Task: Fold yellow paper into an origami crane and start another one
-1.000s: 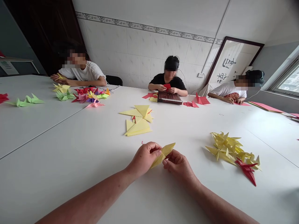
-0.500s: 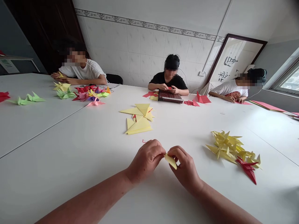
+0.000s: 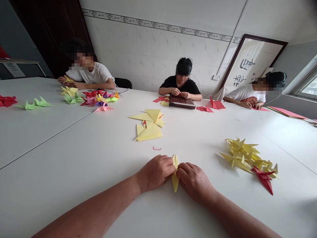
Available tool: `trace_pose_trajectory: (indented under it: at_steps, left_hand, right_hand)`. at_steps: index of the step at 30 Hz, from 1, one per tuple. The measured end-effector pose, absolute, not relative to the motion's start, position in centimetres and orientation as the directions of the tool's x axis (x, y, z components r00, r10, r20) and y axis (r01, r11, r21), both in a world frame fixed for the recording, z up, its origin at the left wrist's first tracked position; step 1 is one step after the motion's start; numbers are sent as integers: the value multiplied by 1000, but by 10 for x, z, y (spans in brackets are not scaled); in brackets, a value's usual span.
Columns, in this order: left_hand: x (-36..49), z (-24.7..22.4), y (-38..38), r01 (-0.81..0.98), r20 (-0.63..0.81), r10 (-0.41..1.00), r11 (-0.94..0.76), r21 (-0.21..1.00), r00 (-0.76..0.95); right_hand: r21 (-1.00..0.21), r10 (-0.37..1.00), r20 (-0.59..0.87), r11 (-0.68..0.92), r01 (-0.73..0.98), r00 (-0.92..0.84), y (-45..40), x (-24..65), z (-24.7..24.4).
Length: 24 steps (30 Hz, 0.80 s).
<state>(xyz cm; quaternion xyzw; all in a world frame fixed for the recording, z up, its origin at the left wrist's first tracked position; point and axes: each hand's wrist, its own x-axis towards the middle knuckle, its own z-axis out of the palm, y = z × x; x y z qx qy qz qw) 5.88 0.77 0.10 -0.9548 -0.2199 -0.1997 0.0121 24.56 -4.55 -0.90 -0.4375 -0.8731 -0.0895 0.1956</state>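
Observation:
A narrow, diamond-shaped piece of folded yellow paper (image 3: 175, 182) points lengthwise away from me, low over the white table (image 3: 119, 205). From its left side my left hand (image 3: 157, 172) pinches it near the middle. My right hand (image 3: 194, 178) grips the opposite edge, its fingers curled and closed. The paper's far and near tips show between the hands; its middle is partly covered by fingers. Beyond them lies a small pile of folded yellow sheets (image 3: 150, 132). Several yellow paper cranes (image 3: 241, 150) and a red paper crane (image 3: 264, 178) are heaped to the right.
Three people sit across the table, handling paper. A dark slatted tray (image 3: 182, 101) stands before the middle person. Colourful cranes (image 3: 95, 98) and green cranes (image 3: 37, 103) lie at the far left. Red folded paper (image 3: 216, 104) is at the far right. A small red bracket mark (image 3: 157, 148) is nearby.
The folded yellow paper has turned from slanted to pointing straight away from me, showing its long diamond shape. My right hand has shifted its grip to the paper's right edge.

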Motion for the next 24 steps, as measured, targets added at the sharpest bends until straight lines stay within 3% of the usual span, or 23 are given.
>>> trace_pose_trajectory:
  at_steps: [5, 12, 17, 24]
  left_hand:
    - [59, 2, 7, 447, 325, 486, -874, 192, 811]
    - [64, 6, 5, 580, 172, 775, -582, 570, 608]
    - [63, 10, 6, 586, 70, 833, -444, 678, 549]
    - [61, 8, 7, 545, 36, 854, -363, 756, 519]
  right_hand:
    - [-208, 820, 357, 537, 818, -447, -45, 247, -6]
    - [-480, 958, 146, 288, 828, -248, -37, 245, 1]
    - [-554, 964, 106, 261, 790, -244, -32, 245, 6]
    - [-544, 956, 84, 280, 791, -281, -26, 245, 8]
